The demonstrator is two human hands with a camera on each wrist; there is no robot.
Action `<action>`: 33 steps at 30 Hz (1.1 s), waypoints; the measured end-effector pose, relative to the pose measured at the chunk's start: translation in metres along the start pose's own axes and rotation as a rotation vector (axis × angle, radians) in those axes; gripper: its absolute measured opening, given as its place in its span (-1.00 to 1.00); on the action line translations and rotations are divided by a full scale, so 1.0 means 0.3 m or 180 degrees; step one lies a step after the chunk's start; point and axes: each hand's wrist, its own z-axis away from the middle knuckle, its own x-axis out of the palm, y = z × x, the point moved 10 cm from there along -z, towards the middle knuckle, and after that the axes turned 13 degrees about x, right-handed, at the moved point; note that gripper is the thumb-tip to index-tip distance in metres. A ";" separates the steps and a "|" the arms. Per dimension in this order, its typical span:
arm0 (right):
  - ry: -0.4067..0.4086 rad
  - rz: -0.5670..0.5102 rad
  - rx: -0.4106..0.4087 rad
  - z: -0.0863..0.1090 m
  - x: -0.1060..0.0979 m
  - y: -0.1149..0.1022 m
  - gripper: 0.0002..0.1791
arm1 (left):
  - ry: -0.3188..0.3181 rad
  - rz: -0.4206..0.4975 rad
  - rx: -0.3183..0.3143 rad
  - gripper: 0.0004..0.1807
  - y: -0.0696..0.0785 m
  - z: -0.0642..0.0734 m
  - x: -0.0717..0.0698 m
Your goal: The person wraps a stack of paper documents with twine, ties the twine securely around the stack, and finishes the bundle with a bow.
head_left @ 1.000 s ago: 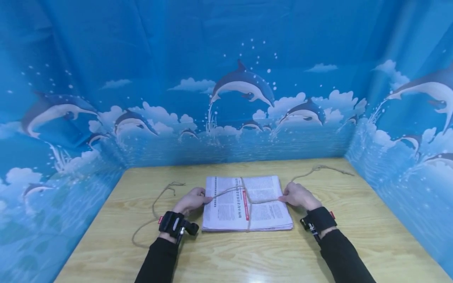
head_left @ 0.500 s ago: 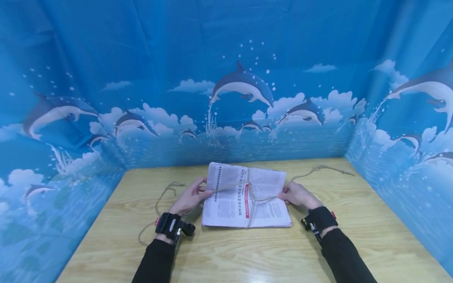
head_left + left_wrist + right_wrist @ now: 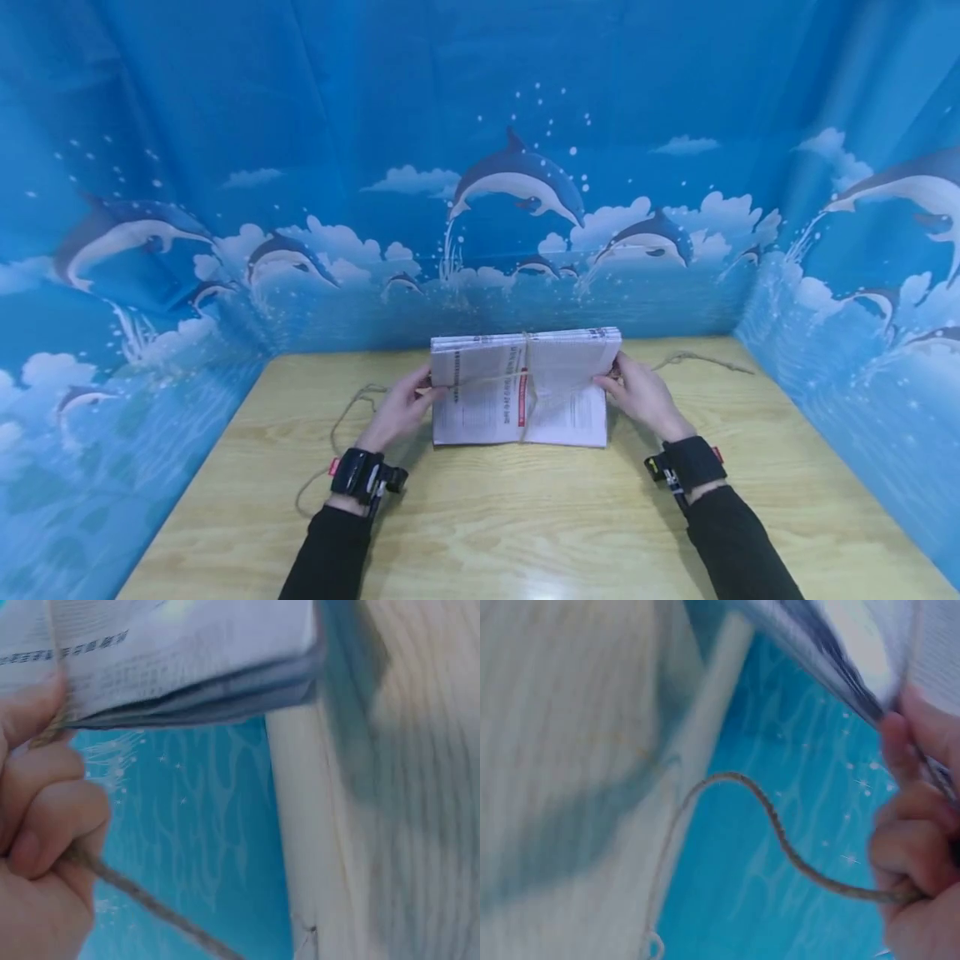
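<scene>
A stack of folded newspapers (image 3: pixel 480 417) is raised at its far edge and tilted toward the head camera, its layered far edge showing on top. Twine (image 3: pixel 789 850) crosses its face both ways. My left hand (image 3: pixel 401 412) grips the stack's left side, thumb on the front page; in the left wrist view its curled fingers also hold the twine (image 3: pixel 150 901). On the opposite side, my right hand (image 3: pixel 645 396) grips the right edge, with twine running out of its curled fingers. The stack's underside is hidden.
Loose twine ends lie on the wooden table (image 3: pixel 525 533), one at the left and one toward the back right. A blue dolphin-print curtain (image 3: pixel 360 167) surrounds the table at the back and sides.
The stack was flat on the table; its far edge has since risen and it has shifted away from me. Both hands moved up with it, the right one now holding the stack's edge.
</scene>
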 end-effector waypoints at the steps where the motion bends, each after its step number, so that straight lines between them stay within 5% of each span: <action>1: 0.0134 -0.0003 -0.0057 0.000 -0.020 -0.010 -0.71 | 0.0074 -0.0083 0.0107 -0.57 0.013 -0.004 -0.011; 4: 0.0442 -0.0060 -0.0252 0.010 -0.063 -0.034 -0.73 | 0.0298 -0.0280 0.0415 -0.66 0.040 -0.005 -0.035; 9: 0.0688 -0.0161 -0.0736 0.037 -0.080 -0.060 -0.56 | 0.0546 -0.0656 0.0908 -0.52 0.067 0.008 -0.050; 15: 0.0412 -0.0095 -0.0767 0.039 -0.032 -0.035 -0.50 | 0.0398 -0.0997 0.1055 -0.51 0.054 0.012 -0.030; 20: -0.0288 -0.0142 -0.0271 0.026 0.029 0.020 -0.71 | -0.0070 -0.0953 0.0665 -0.49 0.019 0.008 0.000; 26: -0.1329 -0.0105 0.0182 0.046 0.128 0.058 -0.67 | -0.0693 -0.1088 -0.0194 -0.16 -0.082 0.035 0.053; 29: -0.1520 -0.0068 0.0184 0.060 0.151 0.063 -0.63 | -0.0905 -0.1095 -0.0474 -0.06 -0.134 0.054 0.086; 33: -0.1669 -0.0001 0.0175 0.072 0.165 0.071 -0.52 | -0.1054 -0.1050 -0.0598 -0.04 -0.151 0.064 0.108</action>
